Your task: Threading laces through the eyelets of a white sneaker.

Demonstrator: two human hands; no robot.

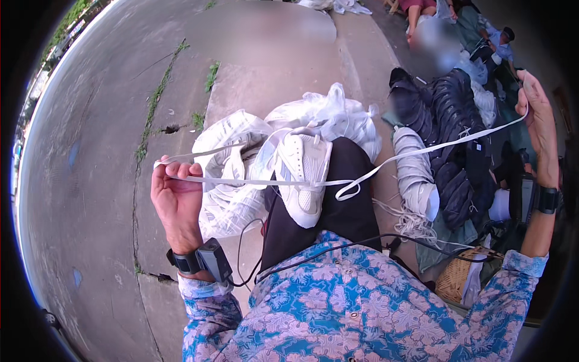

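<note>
A white sneaker (301, 175) with grey side stripes rests on my lap, its toe toward me. Across it runs a long flat white shoelace (241, 181), with a loop hanging near the middle. My left hand (175, 184) is closed on the lace out to the left, and a second stretch of it goes from the fingers back toward the shoe. Raised far out to the right, my right hand (534, 99) pinches the other part of the lace. The lace is drawn out between both hands.
White plastic bags (226, 199) holding shoes lie left of and beyond my knees. To the right are a stack of grey-white shoe parts (413, 163), a pile of black ones (458, 145), loose laces (410, 226) and a wicker basket (455, 277). Another person (500, 42) sits farther off.
</note>
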